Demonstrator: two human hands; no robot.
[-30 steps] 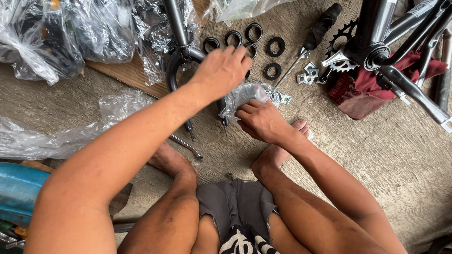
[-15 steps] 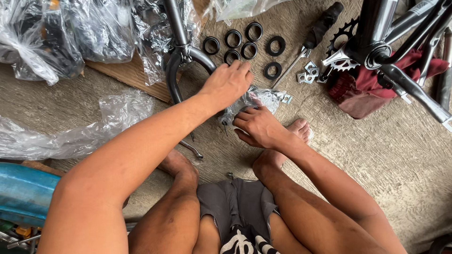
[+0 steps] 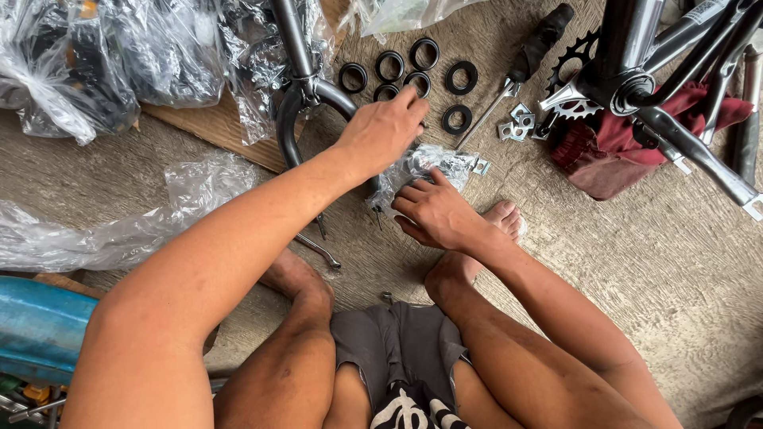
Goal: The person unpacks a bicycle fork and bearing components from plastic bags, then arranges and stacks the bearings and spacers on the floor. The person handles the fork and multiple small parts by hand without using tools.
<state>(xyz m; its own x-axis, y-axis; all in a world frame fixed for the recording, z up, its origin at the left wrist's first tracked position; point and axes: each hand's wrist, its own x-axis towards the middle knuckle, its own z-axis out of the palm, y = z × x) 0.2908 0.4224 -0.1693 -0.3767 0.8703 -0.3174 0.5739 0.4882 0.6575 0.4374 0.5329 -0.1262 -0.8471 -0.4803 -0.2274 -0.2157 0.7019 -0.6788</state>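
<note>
A small clear plastic bag [image 3: 433,168] lay crumpled on the bare concrete floor [image 3: 636,262], just ahead of the person's right foot [image 3: 501,224]. A small metal bracket [image 3: 480,166] poked out at its right end. The right hand [image 3: 435,214] rested against the near edge of this bag, fingers gently curled and spread, touching the plastic; whether it truly gripped the bag could not be told. The left hand [image 3: 381,131] reached over the far side of the bag, palm down, fingers loosely bent and pointing toward a cluster of black rubber rings [image 3: 413,71] on the floor. Its fingertips sat beside the nearest ring; the view did not show whether anything was pinched beneath them.

Under the left wrist ran a dark curved bicycle fork [image 3: 306,95], its tube rising toward the top edge. To the right of the rings lay a screwdriver with a black handle [image 3: 528,59], and next to its tip some small silver brackets [image 3: 515,123]. Further right, a toothed chainring [image 3: 574,67] and dark bicycle frame tubes [image 3: 675,71] rested over a dark red cloth [image 3: 612,155]. At the upper left, large crumpled clear plastic bags [image 3: 95,63] were heaped, with another flattened plastic sheet [image 3: 119,230] on the floor below them. A blue object [image 3: 40,326] showed at the lower left edge. The person sat with bare knees bent, wearing dark shorts [image 3: 397,342].
</note>
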